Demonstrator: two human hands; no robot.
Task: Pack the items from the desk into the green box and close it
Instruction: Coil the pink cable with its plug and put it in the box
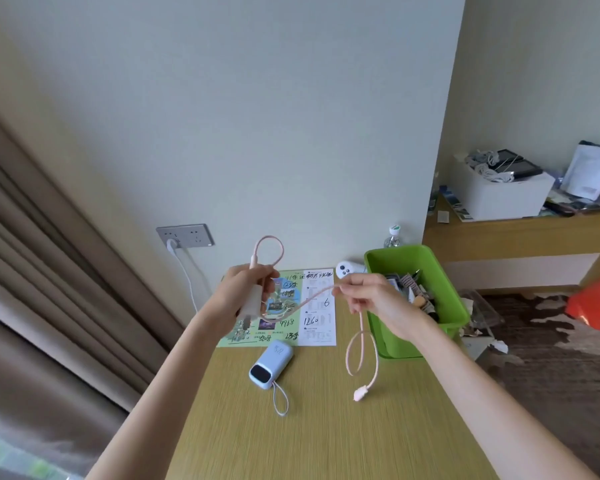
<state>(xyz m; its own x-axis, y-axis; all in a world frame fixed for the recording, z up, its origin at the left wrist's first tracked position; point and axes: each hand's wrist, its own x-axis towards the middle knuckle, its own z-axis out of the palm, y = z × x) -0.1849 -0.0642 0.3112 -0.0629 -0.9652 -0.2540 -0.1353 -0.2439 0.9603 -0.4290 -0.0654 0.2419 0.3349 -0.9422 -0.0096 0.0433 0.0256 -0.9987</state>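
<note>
left hand (244, 295) is closed around a pale charger block (251, 302), held above the desk (326, 427). the pink cable (362, 344) loops over that hand, spans to the right hand (373, 299), which pinches it, then hangs in a loop with its plug end clear of the desk top. green box (390, 259) sits open at the desk's right edge, partly filled; contents are too blurred to name. a blue power bank (271, 364) lies mid-desk, near a printed sheet (317, 308). bare desk surface lies near the front edge.
</note>
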